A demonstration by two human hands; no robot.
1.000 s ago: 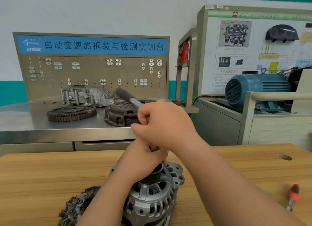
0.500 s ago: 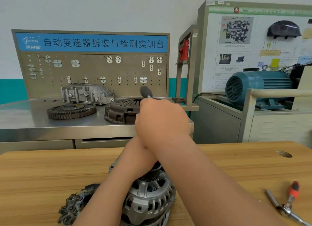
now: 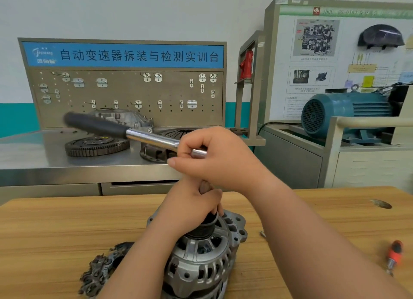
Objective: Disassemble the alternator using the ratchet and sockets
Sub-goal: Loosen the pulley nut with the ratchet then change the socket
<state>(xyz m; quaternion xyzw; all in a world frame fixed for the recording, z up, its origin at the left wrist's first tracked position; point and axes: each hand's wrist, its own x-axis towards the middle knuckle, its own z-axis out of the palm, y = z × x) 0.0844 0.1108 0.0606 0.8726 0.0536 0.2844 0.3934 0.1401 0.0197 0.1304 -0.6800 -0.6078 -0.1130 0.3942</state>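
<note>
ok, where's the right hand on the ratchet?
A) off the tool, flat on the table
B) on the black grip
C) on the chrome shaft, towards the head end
C: the right hand curls round the chrome shaft of the ratchet, while the black grip sticks out free to the upper left.

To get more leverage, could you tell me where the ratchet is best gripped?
Grip the black sleeve at the ratchet's far end, wrapping it from above. It is thick, round and free, sticking out left, while the right hand holds only the chrome shaft.
</note>
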